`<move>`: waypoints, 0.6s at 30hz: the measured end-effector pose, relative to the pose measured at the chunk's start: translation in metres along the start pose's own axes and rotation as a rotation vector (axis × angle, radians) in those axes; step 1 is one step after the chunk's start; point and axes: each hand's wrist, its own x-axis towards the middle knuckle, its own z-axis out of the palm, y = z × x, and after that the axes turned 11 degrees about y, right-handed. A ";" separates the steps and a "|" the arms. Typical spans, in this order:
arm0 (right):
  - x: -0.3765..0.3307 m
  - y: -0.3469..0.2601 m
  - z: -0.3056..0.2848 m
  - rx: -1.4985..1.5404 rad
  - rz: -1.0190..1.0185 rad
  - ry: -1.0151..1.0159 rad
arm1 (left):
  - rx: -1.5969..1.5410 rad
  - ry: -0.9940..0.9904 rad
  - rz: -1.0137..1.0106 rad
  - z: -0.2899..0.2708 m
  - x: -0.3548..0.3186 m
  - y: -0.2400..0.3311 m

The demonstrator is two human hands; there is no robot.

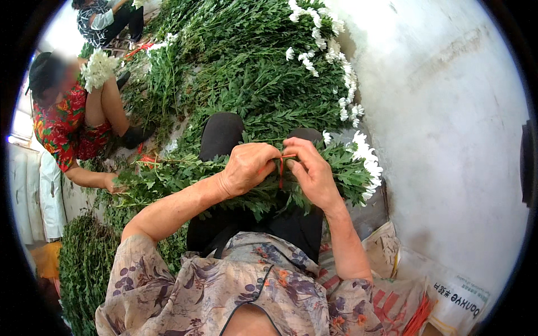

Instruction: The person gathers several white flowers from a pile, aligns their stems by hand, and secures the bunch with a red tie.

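Centre frame: the left hand (pixel 246 168) and right hand (pixel 312 175), both closed on a red tie (pixel 280 168), had the white-flowered bundle (pixel 342 168) gathered, its knot apparently unfinished.

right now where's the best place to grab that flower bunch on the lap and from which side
Probably the flower bunch is best gripped around its leafy stems, close to the red tie, coming from above. It lies across the knees with the white blooms at the right end, so the middle is firm, while the left hand and right hand already close there.
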 end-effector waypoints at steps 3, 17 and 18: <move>-0.001 0.011 -0.005 -0.022 -0.018 -0.057 | 0.027 0.025 0.005 0.002 0.001 -0.002; -0.013 0.003 -0.003 -0.133 -0.264 0.069 | 0.312 -0.437 -0.004 -0.034 0.003 -0.013; -0.013 -0.001 -0.004 -0.150 -0.318 0.039 | 0.330 -0.498 -0.057 -0.038 0.001 -0.013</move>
